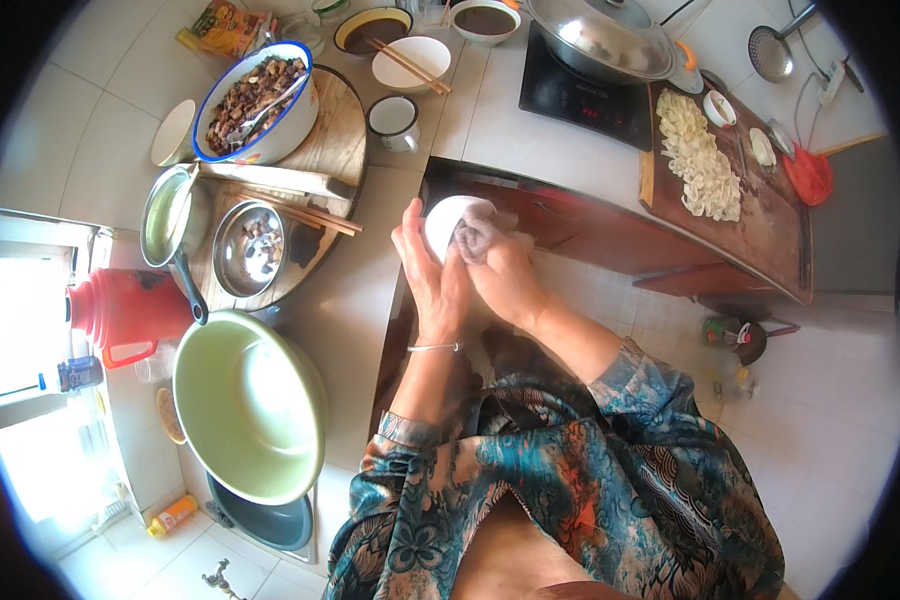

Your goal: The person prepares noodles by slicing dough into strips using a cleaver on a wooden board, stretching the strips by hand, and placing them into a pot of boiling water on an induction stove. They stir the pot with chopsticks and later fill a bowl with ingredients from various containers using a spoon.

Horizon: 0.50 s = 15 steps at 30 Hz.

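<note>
Before my body, my left hand (439, 285) holds a white bowl (444, 217) by its side, fingers spread along the outside. A greyish cloth (476, 234) is bunched in my right hand (506, 277) and pressed against the bowl. Much of the bowl is hidden behind the cloth and fingers. Both hands are over the floor gap by the counter edge. Nearest on the counter are a white enamel mug (394, 124) with a dark rim and a pair of wooden chopsticks (315, 214) lying by a steel bowl (251, 251) with food bits in it.
At left, a round wooden board (345, 120) bears an enamel basin (300, 131) of chopped food and a small pan (150, 232). A green basin (232, 405) and red thermos (135, 307) stand nearer. Rightward are a lidded wok (607, 45), an induction cooker (570, 105) and cut noodles (697, 157).
</note>
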Each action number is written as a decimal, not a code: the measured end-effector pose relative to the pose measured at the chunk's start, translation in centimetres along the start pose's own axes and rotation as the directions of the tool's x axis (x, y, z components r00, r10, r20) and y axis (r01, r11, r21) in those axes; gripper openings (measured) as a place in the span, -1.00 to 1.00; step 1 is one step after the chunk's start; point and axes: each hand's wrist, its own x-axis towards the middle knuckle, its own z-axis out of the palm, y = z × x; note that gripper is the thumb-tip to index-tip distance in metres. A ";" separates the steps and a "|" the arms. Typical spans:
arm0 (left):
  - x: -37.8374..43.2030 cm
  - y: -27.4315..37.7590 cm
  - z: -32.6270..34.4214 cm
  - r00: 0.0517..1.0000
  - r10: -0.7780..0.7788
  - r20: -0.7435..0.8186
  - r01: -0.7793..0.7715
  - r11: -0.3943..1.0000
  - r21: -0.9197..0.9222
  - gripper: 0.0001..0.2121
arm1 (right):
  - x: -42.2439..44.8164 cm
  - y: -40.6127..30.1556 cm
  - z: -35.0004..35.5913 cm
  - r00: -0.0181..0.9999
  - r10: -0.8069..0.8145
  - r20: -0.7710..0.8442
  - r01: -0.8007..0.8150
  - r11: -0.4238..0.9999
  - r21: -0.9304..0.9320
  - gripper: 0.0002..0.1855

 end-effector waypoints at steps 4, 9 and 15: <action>0.4 -0.2 -0.6 0.997 0.021 0.069 -0.019 0.999 -0.032 -0.40 | 0.7 1.0 0.2 0.985 0.158 0.076 -0.175 0.902 0.394 -0.80; 0.4 -1.5 -0.9 0.989 -0.092 0.120 0.110 0.982 -0.152 -0.37 | 1.3 0.2 -1.0 0.877 0.297 0.377 -0.462 0.735 0.497 -0.85; 2.5 -3.6 -1.7 0.926 -0.354 -0.130 0.283 0.882 -0.377 -0.58 | -1.3 2.0 -5.8 0.793 0.421 0.440 -0.597 0.682 0.423 -0.40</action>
